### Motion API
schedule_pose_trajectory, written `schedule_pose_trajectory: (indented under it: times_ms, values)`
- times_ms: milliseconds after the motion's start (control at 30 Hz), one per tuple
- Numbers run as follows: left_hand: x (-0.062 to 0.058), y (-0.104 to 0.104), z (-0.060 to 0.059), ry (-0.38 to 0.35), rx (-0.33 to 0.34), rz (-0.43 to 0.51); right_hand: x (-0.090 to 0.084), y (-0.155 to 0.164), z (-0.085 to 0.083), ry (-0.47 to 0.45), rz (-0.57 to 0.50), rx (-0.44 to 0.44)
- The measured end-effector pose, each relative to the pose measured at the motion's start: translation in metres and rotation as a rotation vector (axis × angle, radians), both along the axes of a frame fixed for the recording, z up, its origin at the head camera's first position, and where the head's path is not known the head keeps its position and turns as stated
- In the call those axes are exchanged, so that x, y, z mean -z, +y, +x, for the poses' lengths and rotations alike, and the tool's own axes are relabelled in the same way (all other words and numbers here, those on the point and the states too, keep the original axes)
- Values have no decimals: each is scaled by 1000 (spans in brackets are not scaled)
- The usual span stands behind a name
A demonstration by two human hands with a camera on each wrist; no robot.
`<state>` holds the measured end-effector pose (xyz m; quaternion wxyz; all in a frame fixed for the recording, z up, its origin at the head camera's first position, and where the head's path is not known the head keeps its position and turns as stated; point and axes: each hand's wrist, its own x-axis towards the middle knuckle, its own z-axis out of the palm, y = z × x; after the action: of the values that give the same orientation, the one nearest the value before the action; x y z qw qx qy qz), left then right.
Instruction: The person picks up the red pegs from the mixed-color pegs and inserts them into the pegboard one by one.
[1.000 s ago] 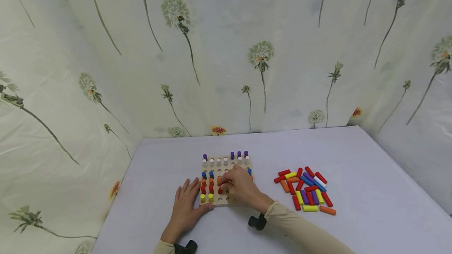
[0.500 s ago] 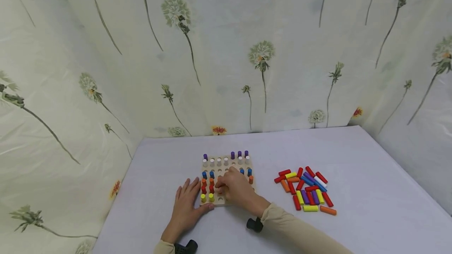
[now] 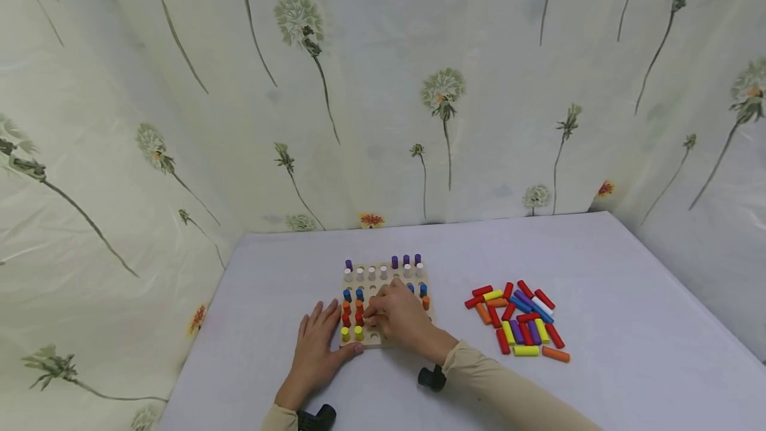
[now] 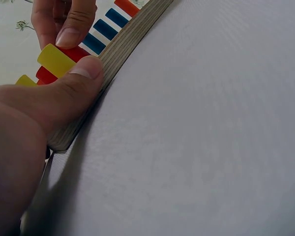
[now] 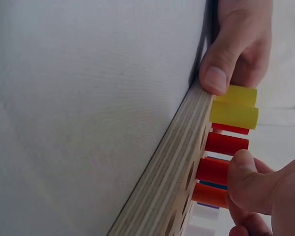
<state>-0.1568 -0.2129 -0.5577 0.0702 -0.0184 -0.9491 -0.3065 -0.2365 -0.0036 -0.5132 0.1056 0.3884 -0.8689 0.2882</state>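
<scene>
A square wooden pegboard (image 3: pixel 376 340) lies on the white table with coloured pegs standing in it: purple and white at the back, blue, orange, red and yellow at the left. My left hand (image 3: pixel 332 332) lies flat beside its front-left corner, the thumb (image 4: pixel 83 73) pressing the board's edge (image 4: pixel 123 44). My right hand (image 3: pixel 371 314) is curled over the board's middle, its thumb (image 5: pixel 246 179) and fingers pinching a red peg (image 5: pixel 214 169) that stands next to the yellow pegs (image 5: pixel 233 108). The right hand hides the pegs beneath it.
A pile of several loose pegs (image 3: pixel 520 321), red, yellow, blue, purple, orange and white, lies on the table right of the board. Flower-print curtains close the space at the back and both sides. Black wrist mounts (image 3: pixel 432 378) show near the front edge.
My right hand has slid slightly left and toward me across the board, uncovering an orange peg at the board's right edge. The left hand has stayed put.
</scene>
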Motion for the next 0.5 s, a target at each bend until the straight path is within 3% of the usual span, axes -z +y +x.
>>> schedule_pose_trajectory:
  times_ms: [133,300,500]
  values:
    - [-1,0,0,-4,-2,-8,0,2,0,-16,-27,-19]
    - [-1,-1,0,-10,-3,-10,-1,9,-2,-76,-170,-59]
    - [-1,-1,0,-18,-2,-7,-7,37,-5,-35,-258,7]
